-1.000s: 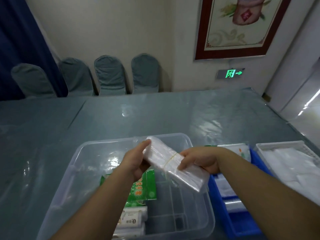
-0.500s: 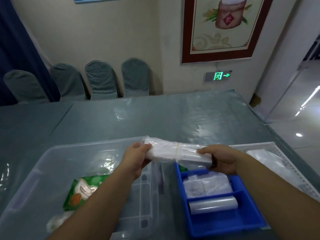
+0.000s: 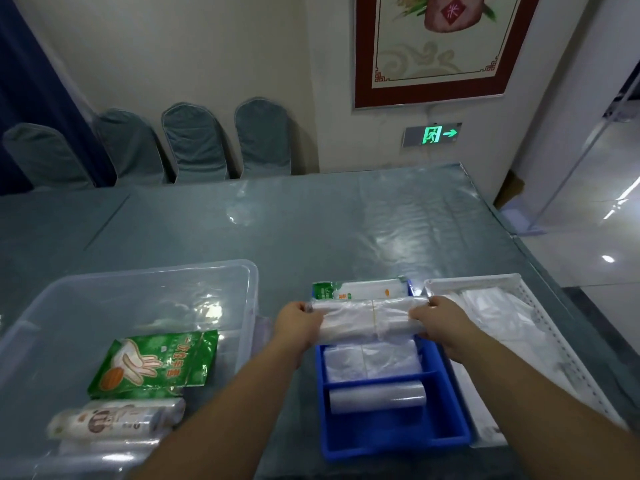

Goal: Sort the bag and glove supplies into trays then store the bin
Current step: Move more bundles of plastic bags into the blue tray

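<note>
A banded bundle of clear plastic bags (image 3: 363, 320) hangs level over the far part of the blue divided tray (image 3: 446, 434). My left hand (image 3: 299, 327) grips its left end and my right hand (image 3: 438, 322) grips its right end. Under the bundle, the tray holds folded clear bags (image 3: 374, 362), a clear roll (image 3: 377, 398) and a green-and-white packet (image 3: 349, 291) at its far end. The clear bin (image 3: 145, 275) on the left holds a green glove packet (image 3: 156, 362) and wrapped rolls (image 3: 114, 420).
A white mesh tray (image 3: 485, 280) with white bags stands right of the blue tray, near the table's right edge. The table (image 3: 277, 223) is covered in shiny plastic. Several covered chairs (image 3: 194, 143) line the far wall.
Both hands carried the bundle rightward out of the clear bin and turned it level over the blue tray. The view shifted right as well.
</note>
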Demonstrator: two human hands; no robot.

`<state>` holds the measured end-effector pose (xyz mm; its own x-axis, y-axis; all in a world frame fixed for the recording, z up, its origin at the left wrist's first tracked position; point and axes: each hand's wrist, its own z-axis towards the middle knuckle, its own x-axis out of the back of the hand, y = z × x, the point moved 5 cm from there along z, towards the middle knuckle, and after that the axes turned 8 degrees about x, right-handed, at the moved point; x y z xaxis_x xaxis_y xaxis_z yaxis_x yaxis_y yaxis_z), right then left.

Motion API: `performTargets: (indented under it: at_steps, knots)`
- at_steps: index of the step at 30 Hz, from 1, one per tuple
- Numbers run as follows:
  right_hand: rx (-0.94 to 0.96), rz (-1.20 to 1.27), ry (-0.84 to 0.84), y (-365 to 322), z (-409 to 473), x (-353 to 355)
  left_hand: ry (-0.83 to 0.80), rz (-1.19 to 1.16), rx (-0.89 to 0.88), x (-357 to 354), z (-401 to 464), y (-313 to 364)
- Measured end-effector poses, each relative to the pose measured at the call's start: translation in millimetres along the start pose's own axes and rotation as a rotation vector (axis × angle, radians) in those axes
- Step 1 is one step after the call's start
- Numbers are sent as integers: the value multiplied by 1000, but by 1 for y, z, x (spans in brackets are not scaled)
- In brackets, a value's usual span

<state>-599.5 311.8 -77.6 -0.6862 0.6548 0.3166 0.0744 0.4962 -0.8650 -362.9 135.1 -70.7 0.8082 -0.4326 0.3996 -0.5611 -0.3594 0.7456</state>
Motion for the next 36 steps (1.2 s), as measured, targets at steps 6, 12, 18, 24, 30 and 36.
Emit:
performTargets:
  at_steps: [6, 12, 18, 24, 30, 36]
  knots:
    - [-44, -195, -22, 33, -4, 4, -2, 138, 74, -29, -2, -31]
    - [-79, -223, -51, 49, 1, 5, -1, 254, 102, -39, 8, -37]
    - [-74, -359, -125, 48, 6, 10, -81, 485, 88, -48, 5, -42]
    - [-25, -375, -183, 41, 3, 4, -110, 580, 35, -50, 4, -44]
    - [48, -469, -240, 24, -2, -8, -84, 615, -17, -37, -3, -27]
    - [169, -578, -294, -10, -6, -29, -33, 613, -88, -14, -9, 0]
